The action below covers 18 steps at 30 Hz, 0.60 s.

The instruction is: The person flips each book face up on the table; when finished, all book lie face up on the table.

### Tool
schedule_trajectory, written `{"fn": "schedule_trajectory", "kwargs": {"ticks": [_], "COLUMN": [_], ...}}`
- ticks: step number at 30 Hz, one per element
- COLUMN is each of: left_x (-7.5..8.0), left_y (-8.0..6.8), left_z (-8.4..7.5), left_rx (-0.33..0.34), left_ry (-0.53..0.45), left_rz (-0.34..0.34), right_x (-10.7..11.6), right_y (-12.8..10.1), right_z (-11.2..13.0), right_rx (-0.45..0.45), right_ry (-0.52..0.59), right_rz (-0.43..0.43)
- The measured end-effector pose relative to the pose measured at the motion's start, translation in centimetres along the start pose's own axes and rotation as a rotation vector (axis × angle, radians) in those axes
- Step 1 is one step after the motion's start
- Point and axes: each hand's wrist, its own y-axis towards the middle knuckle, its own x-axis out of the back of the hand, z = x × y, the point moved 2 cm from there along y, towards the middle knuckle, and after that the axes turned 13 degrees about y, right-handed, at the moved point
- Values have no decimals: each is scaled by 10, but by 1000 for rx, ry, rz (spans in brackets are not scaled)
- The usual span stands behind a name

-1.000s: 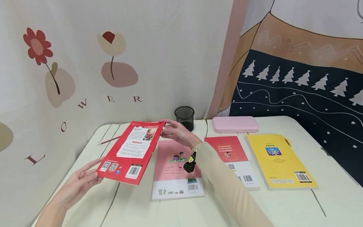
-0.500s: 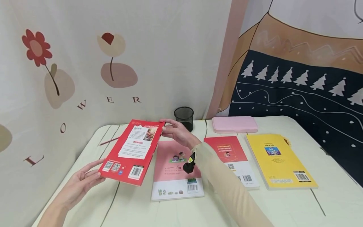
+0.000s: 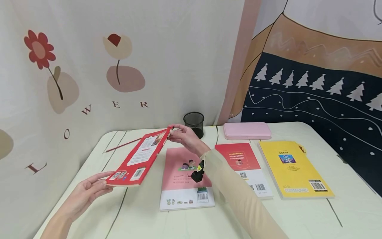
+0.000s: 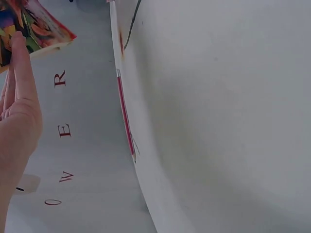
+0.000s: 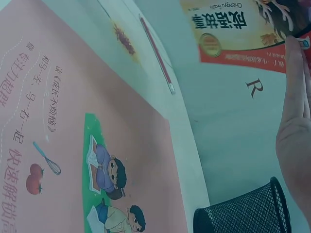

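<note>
A red paperback book (image 3: pixel 132 166) is held tilted above the left part of the table, its back cover with barcode facing up. My left hand (image 3: pixel 85 196) holds its near left corner, with fingers (image 4: pixel 22 68) lying along the picture cover underneath. At the far right corner, my right hand (image 3: pixel 188 139) pinches the book between thumb and fingers. In the right wrist view the front cover (image 5: pixel 218 24) shows yellow with a red band. Below and right of it, a pink-and-white book (image 3: pixel 188 186) lies flat on the table, partly under my right forearm.
A red-and-white book (image 3: pixel 238 157) and a yellow book (image 3: pixel 293 169) lie to the right. Behind them is a pink case (image 3: pixel 247 131). A black mesh cup (image 3: pixel 194 121) stands by the curtain, close to my right hand. A red pencil (image 3: pixel 122 145) lies at the back left.
The red book has tipped, so its back cover appears flatter and its near edge sits slightly higher. More of the pencil shows behind it. Both hands keep their places at its corners.
</note>
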Motion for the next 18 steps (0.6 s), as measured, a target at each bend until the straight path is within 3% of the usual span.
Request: {"fn": "schedule_trajectory", "kwargs": {"ticks": [6,11,14,18], "left_x": [-3,-3,8,26], "left_y": [0,0,0,1], "left_z": [-4,-1,17,54], "left_rx": [-112,-128,-112,-25], "left_ry": [-22,-79,21,236], "left_rz": [134,165,108,-52], "right_x": [-4,-7,-8,-10], "right_y": [2,3,3,5], "right_z": [0,-2,-3,-5], "right_rx": [49,81,88,92], "right_ry": [-37,-58,-62,-51], "right_rz": [-28,-42,-68,-116]}}
